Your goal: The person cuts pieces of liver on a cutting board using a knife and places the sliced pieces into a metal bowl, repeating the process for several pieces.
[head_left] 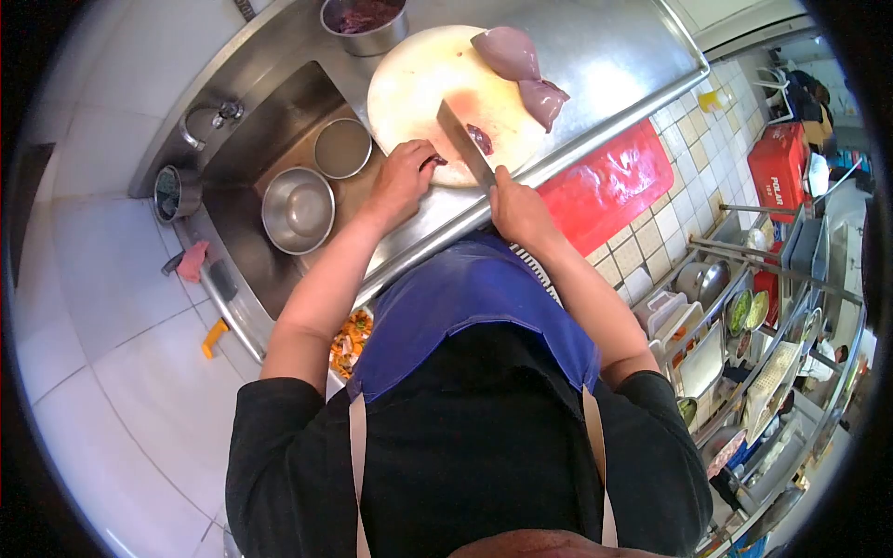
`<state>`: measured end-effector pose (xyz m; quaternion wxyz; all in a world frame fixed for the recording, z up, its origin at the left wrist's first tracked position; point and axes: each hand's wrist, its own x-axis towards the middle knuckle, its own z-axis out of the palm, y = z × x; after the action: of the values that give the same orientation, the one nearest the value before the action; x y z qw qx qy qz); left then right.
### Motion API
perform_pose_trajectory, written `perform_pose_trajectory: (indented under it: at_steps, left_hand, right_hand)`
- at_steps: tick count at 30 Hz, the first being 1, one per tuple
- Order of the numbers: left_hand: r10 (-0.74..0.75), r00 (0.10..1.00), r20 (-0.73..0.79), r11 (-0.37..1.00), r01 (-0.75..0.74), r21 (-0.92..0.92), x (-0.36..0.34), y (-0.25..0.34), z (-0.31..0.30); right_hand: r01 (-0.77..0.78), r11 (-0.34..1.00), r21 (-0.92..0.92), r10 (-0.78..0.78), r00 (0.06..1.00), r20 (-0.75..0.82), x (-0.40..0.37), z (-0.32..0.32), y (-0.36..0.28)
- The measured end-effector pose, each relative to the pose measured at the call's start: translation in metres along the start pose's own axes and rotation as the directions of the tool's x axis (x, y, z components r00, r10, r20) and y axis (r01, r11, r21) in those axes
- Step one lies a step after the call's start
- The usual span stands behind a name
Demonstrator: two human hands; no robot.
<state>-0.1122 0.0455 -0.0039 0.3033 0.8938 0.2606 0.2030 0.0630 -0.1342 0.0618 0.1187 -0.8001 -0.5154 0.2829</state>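
Observation:
A round white cutting board (405,88) lies on the steel counter. My right hand (517,212) is wrapped round the handle of a knife (462,144), its wide blade slanting over the board. At the board's near left edge, the closed fingers of my left hand (402,179) are on a small dark piece of meat (434,161), partly hidden by them. Beside the blade lies another small dark red meat piece (480,139). Toward the far right of the board rest two smooth, purplish, liver-like pieces of meat (507,53), the nearer one overhanging the rim.
A metal pot (372,39) of dark red meat stands behind the board. Left is a sink (244,177) with two metal bowls (298,212) and a faucet (200,121). A red sheet (605,186) lies beyond the counter edge. Racks (735,246) of containers stand right.

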Motion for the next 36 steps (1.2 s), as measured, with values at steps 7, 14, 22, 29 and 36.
perform_pose_trajectory:
  at_steps: [7,14,22,29,36]
  left_hand:
    - [-0.155,0.982,-0.107,0.985,0.146,-0.089,-0.014,0.01,-0.009]
    - [-0.12,0.99,-0.069,0.993,0.12,0.002,-0.01,0.007,0.0]
    - [-0.14,0.987,-0.08,0.99,0.142,0.024,-0.01,0.004,0.008]
    - [-0.11,0.991,-0.073,0.993,0.112,0.031,-0.008,-0.004,0.01]
    - [-0.293,0.949,-0.114,0.955,0.297,0.015,-0.001,0.004,0.008]
  right_hand:
    - [0.074,0.996,0.04,-0.071,0.996,-0.052,-0.023,-0.013,-0.01]
    - [0.118,0.992,-0.044,-0.118,0.993,0.007,-0.014,0.0,-0.025]
    - [0.089,0.996,0.003,-0.089,0.993,0.081,-0.013,0.007,-0.02]
    - [0.093,0.996,-0.001,-0.093,0.992,0.087,-0.009,0.011,-0.011]
    - [0.035,0.999,0.039,-0.034,0.999,-0.019,-0.024,0.0,0.007]
